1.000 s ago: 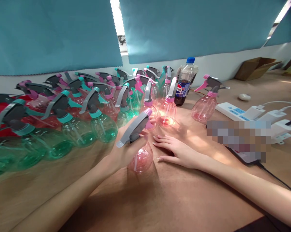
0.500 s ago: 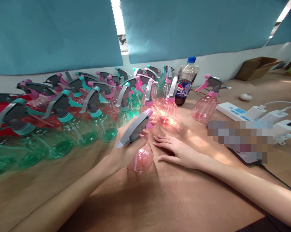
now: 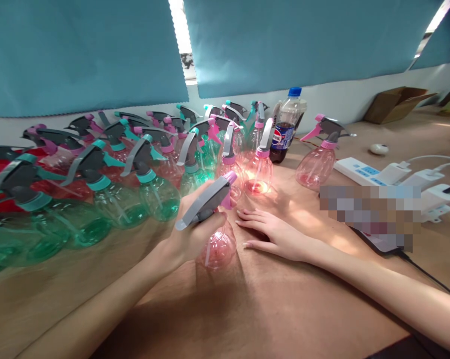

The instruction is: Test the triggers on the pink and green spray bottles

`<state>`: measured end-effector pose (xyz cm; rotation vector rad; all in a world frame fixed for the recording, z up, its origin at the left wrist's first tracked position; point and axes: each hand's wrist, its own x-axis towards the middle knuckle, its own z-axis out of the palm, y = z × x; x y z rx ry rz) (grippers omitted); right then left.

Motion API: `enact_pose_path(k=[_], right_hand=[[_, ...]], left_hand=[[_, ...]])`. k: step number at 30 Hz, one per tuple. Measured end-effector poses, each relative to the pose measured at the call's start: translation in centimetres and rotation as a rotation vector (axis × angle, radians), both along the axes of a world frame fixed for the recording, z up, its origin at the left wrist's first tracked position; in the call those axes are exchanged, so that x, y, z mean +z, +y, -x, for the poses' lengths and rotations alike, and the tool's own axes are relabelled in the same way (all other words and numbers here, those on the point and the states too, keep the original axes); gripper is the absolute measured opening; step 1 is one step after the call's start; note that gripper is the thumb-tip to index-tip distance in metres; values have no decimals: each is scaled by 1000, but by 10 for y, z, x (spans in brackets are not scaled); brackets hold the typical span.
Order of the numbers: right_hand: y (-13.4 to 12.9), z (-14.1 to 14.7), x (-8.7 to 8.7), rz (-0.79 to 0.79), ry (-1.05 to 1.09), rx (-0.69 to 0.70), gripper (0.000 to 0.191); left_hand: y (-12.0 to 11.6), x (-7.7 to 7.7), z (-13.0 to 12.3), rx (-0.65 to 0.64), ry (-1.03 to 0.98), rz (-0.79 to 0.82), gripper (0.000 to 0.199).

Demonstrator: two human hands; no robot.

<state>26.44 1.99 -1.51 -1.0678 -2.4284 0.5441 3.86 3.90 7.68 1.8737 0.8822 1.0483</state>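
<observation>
My left hand (image 3: pixel 197 227) is wrapped round the neck of a pink spray bottle (image 3: pixel 220 248) with a grey and pink trigger head. The bottle is upright at the tabletop, and my fingers partly hide its neck and trigger. My right hand (image 3: pixel 267 232) lies flat on the brown table (image 3: pixel 284 304), just right of that bottle, fingers stretched out and holding nothing. Beyond my hands stand two more pink spray bottles, one of them a sunlit pink spray bottle (image 3: pixel 259 174). A green spray bottle (image 3: pixel 159 197) stands to the left of my left hand.
Several green and pink spray bottles crowd the left and back. A cola bottle (image 3: pixel 283 132) stands at the back, with a separate pink spray bottle (image 3: pixel 316 164) right of it. A power strip (image 3: pixel 355 169) with chargers, a white earbud case (image 3: pixel 379 149) and a cardboard box (image 3: pixel 394 105) lie right.
The whole view has shifted slightly. My left hand keeps its hold on the pink spray bottle, its head tilting very slightly; my right hand stays flat on the table.
</observation>
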Motion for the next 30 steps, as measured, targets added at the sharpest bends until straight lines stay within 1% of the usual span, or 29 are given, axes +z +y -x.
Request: enact_pose_path(k=[6, 13, 17, 23, 28, 30], right_hand=[[0, 0, 0, -2, -8, -3, 55], [0, 0, 1, -4, -15, -1, 54], [0, 1, 3, -5, -28, -10, 54], [-1, 1, 3, -14, -19, -7, 53], [-1, 1, 1, -8, -18, -16, 54], [-1, 1, 1, -6, -21, -14, 54]], left_hand=[[1, -6, 3, 39, -6, 23, 12], [1, -2, 1, 34, 15, 25, 16], [1, -2, -1, 35, 29, 16, 13], [-1, -1, -4, 82, 28, -1, 6], [-2, 0, -5, 90, 47, -5, 10], [-2, 0, -5, 89, 44, 2, 9]])
